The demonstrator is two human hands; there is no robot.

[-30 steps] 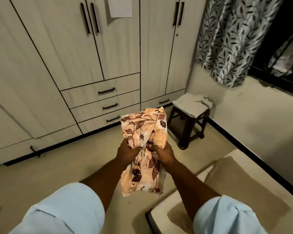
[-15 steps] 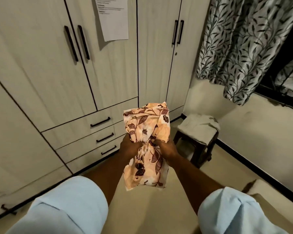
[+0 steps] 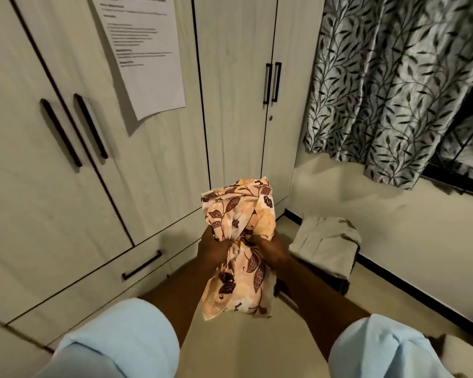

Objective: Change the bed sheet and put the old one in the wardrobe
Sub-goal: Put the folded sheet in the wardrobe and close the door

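A bunched orange bed sheet (image 3: 239, 214) with dark brown leaf prints hangs in front of me at chest height. My left hand (image 3: 212, 249) grips its middle from the left and my right hand (image 3: 271, 248) grips it from the right, fingers curled into the cloth. The pale wardrobe (image 3: 153, 165) fills the view ahead, all its doors closed, with black bar handles (image 3: 272, 83) on the right pair of doors.
A paper sheet (image 3: 145, 47) is stuck to a wardrobe door. Drawers (image 3: 141, 264) run along the wardrobe's base. A dark stool (image 3: 339, 282) with a folded pale cloth (image 3: 327, 242) stands at the right by the wall. A leaf-patterned curtain (image 3: 393, 85) hangs over the window.
I have come closer to the wardrobe and my view has lifted; the doors now loom larger. Both hands still grip the orange sheet the same way. The bed has left view.
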